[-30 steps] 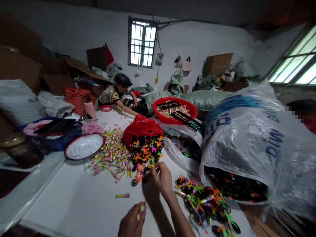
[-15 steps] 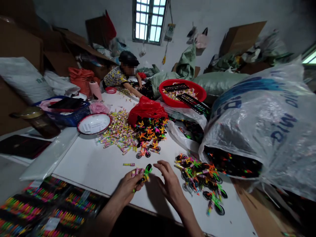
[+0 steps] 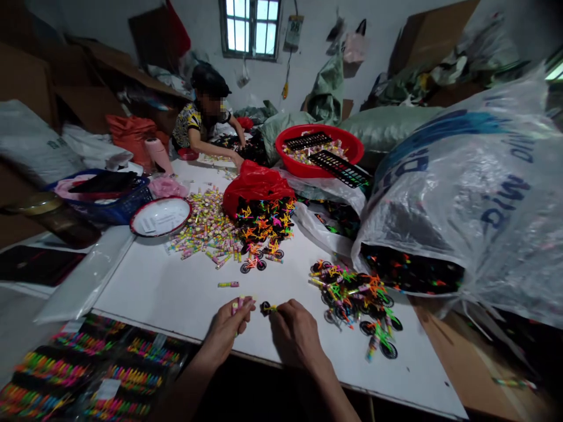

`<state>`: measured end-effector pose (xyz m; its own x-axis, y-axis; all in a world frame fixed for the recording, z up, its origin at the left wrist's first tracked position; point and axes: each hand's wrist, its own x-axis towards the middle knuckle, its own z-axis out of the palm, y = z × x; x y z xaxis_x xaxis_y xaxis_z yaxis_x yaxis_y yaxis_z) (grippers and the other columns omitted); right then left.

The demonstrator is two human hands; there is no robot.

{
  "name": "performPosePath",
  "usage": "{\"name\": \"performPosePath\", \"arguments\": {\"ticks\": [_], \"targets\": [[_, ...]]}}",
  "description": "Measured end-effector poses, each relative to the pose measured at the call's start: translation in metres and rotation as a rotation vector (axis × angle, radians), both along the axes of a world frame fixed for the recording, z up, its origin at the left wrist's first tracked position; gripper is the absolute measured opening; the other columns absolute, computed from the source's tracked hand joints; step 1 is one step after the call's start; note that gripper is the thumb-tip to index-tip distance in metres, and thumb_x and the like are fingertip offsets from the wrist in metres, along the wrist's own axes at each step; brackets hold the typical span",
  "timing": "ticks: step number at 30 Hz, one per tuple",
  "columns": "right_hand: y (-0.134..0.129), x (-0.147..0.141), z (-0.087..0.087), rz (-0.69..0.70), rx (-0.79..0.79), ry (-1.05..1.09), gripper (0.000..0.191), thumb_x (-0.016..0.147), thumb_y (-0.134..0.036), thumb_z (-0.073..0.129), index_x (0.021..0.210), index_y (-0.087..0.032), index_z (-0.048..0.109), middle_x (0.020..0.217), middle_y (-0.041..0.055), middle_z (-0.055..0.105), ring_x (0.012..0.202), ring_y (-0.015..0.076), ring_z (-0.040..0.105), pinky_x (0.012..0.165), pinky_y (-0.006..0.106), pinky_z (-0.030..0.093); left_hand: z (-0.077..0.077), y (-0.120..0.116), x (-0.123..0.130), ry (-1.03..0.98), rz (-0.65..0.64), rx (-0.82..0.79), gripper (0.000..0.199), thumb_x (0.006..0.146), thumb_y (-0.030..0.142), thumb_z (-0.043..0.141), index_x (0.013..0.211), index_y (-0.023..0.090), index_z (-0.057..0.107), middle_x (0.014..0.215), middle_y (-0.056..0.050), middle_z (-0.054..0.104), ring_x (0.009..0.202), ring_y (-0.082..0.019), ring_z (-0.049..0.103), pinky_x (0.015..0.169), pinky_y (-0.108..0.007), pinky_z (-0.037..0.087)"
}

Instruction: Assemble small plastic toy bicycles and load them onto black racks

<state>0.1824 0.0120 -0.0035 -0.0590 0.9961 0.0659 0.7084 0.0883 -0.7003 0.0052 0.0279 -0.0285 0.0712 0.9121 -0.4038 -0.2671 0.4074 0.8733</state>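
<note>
Your right hand [image 3: 299, 337] meets the toy bicycle pile [image 3: 352, 308] rightward along the desk [image 3: 176, 281]; the colored sticks [image 3: 202, 231] lie ahead, your left hand [image 3: 229, 328] to its left, and the plastic sack [image 3: 466, 199] walls off the far right.

red basin [image 3: 347, 140], neon toy bicycles [image 3: 352, 299], blue-lettered clear sack [image 3: 457, 193]

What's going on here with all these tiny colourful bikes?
A person at a white table holds a small pink-and-yellow stick in the left hand and pinches a tiny toy bicycle in the right hand. More toy bicycles lie in a heap nearby, and a big pile of similar sticks lies farther up the table. Across the table, another person leans over, reaching down near a red tub.
</note>
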Motion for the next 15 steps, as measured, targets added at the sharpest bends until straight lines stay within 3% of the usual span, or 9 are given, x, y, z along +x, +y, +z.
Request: {"name": "performPosePath", "arguments": {"ticks": [3, 7, 12, 15], "targets": [[0.008, -0.008, 0.006, -0.113, -0.102, 0.344, 0.018, 0.080, -0.032, 0.055, 0.073, -0.018, 0.063, 0.070, 0.0031, 0.061, 0.065, 0.0157, 0.055, 0.059, 0.025, 0.040, 0.002, -0.006, -0.003, -0.035, -0.068, 0.061, 0.042, 0.069, 0.043, 0.073, 0.095, 0.010, 0.067, 0.061, 0.004, 0.049, 0.050, -0.005, 0.035, 0.043, -0.018, 0.020], [0.016, -0.019, 0.020, -0.028, -0.287, 0.737, 0.029, 0.076, -0.045, 0.060, 0.070, -0.017, 0.060, 0.058, -0.0016, 0.055, 0.050, 0.0099, 0.046, 0.048, 0.021, 0.035, 0.011, -0.011, -0.002, -0.084, -0.089, 0.108, 0.035, 0.071, 0.040, 0.073, 0.090, 0.011, 0.066, 0.060, 0.004, 0.047, 0.049, -0.004, 0.032, 0.043, -0.018, 0.020], [0.011, -0.021, 0.015, 0.042, -0.468, 0.921, 0.037, 0.069, -0.052, 0.067, 0.067, -0.016, 0.059, 0.051, -0.0055, 0.049, 0.042, 0.0055, 0.035, 0.041, 0.019, 0.028, 0.017, -0.016, -0.003, -0.109, -0.194, 0.051, 0.036, 0.068, 0.044, 0.074, 0.079, 0.010, 0.065, 0.061, 0.001, 0.054, 0.045, -0.003, 0.034, 0.038, -0.018, 0.016], [0.009, -0.016, 0.013, 0.056, -0.470, 0.945, 0.037, 0.067, -0.051, 0.070, 0.068, -0.015, 0.059, 0.051, -0.0058, 0.049, 0.043, 0.0051, 0.035, 0.042, 0.019, 0.028, 0.018, -0.018, -0.001, -0.131, -0.135, 0.013, 0.036, 0.066, 0.043, 0.074, 0.077, 0.012, 0.060, 0.065, -0.001, 0.059, 0.045, -0.003, 0.038, 0.037, -0.016, 0.017]]}}
